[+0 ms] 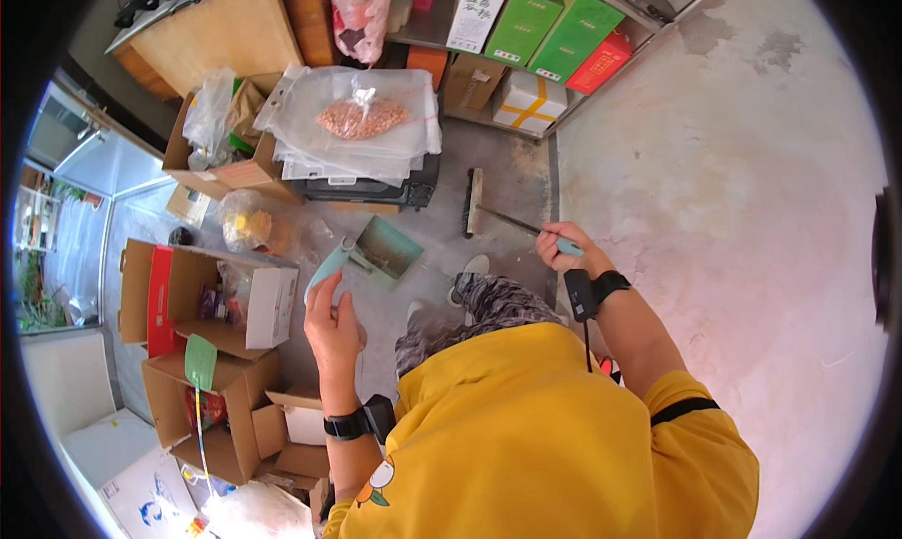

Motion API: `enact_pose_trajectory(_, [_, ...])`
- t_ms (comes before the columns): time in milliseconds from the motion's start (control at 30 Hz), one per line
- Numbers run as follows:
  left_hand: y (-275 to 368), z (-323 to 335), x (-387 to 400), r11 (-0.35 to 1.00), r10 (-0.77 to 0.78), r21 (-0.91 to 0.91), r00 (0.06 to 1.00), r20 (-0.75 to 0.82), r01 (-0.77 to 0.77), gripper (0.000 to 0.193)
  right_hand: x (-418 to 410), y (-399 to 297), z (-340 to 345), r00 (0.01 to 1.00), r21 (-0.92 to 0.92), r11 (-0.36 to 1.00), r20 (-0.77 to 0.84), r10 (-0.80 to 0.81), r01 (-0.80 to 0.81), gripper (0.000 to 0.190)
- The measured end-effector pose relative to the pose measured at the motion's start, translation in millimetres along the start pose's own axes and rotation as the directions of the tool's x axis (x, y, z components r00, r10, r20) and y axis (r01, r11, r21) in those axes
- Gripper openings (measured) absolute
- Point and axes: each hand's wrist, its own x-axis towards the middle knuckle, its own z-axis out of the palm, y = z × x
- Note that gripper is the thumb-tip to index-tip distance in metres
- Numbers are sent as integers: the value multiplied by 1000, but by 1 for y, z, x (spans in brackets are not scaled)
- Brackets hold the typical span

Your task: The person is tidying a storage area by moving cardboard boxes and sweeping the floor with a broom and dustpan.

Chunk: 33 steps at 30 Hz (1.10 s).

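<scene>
My right hand [561, 246] is closed around the blue-green handle end of a broom [506, 220]. The broom's dark-bristled head rests on the concrete floor in front of my feet. On the left, my left hand [334, 320] is at the light-blue handle of a green dustpan [390, 248]; its fingers touch or lie just beside the handle, and whether they grip it cannot be told. The dustpan's pan sits low by the floor, left of the broom head, with some dirt or dust in it.
Open cardboard boxes [246, 401] line the left, one with a green fly swatter [201, 363]. Ahead is a black appliance [366, 190] under plastic sheets with a bag of peanuts [363, 118]. A shelf with gift boxes [525, 21] stands beyond; a bare wall [719, 186] rises at right.
</scene>
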Motion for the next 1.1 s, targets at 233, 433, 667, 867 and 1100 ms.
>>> enact_pose_trajectory(233, [13,6,-3,998,53,27,986,157,-58,28,-3,9,-13,1000,47,999,24,-9,8,21])
enact_pose_trajectory(433, [35,12,1,998,-33,66,951,306,14,28,6,12,-30,997,71,997,68,29,-33,21])
enact_pose_trajectory(667, [50,22,11,979,56,163,928,368,-124,28,30,7,-41,985,96,987,121,120,-132,23])
enact_pose_trajectory(867, [56,34,13,977,-40,205,897,441,-57,28,53,-9,-60,973,136,973,164,163,-186,23])
enact_pose_trajectory(1100, [63,54,27,957,23,240,866,500,-164,28,37,-46,-114,982,293,948,170,80,-127,25])
